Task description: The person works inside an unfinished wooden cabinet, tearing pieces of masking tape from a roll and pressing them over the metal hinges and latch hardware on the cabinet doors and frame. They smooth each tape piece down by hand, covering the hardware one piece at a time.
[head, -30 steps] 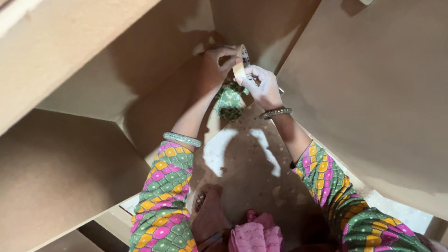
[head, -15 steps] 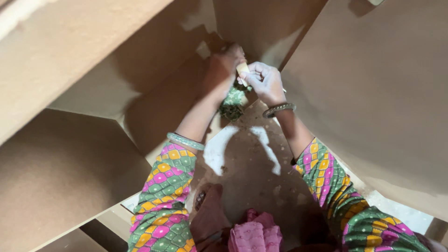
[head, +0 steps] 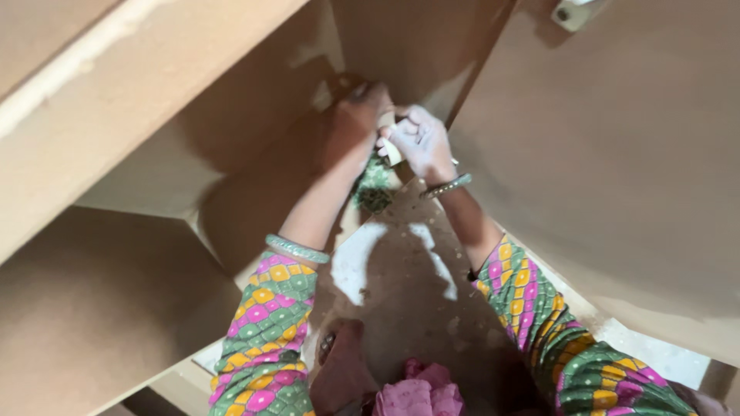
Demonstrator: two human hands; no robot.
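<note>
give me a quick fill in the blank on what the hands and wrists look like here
1. The left hand and right hand meet over a small ____ object.
2. Each wrist wears a ____.
3. The sleeves show pink, yellow and ____.

Missing words: pale; bangle; green

You are looking at a warm, uneven light that falls from above and from the right: the right hand is lit pale, almost washed out, while the left hand sits in brown shade. A dark shadow of your head and arms lies over the speckled floor, with two bright patches breaking through it. The far recess between the boards is dim. The near board edge at left glares pale. Focus is soft throughout; the hands are slightly blurred, the small thing between them hard to make out. The near patterned sleeves read sharpest.
</note>
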